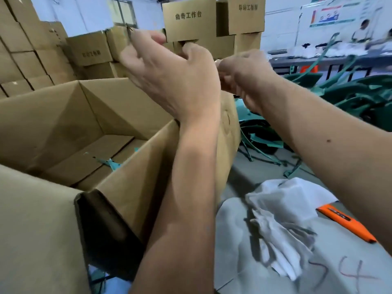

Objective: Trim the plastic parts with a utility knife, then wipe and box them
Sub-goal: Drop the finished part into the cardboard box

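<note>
My left hand (169,77) is raised above the open cardboard box (135,158) and pinches a thin dark-green plastic sliver (129,33) between thumb and fingertip. Just to its right, my right hand (244,79) is also raised, blurred, with curled fingers; whether they hold anything is hidden. Small green scraps (109,163) lie on the box floor. An orange utility knife (347,221) lies on the grey table beside a crumpled white cloth (282,219), under my right forearm. Green plastic parts (360,96) are piled at the right.
Closed cartons (89,47) are stacked behind and left of the open box. More green pieces (263,139) lie on the table past the box's right flap. People sit at a far workbench (331,58). Pen marks (347,272) show on the table near me.
</note>
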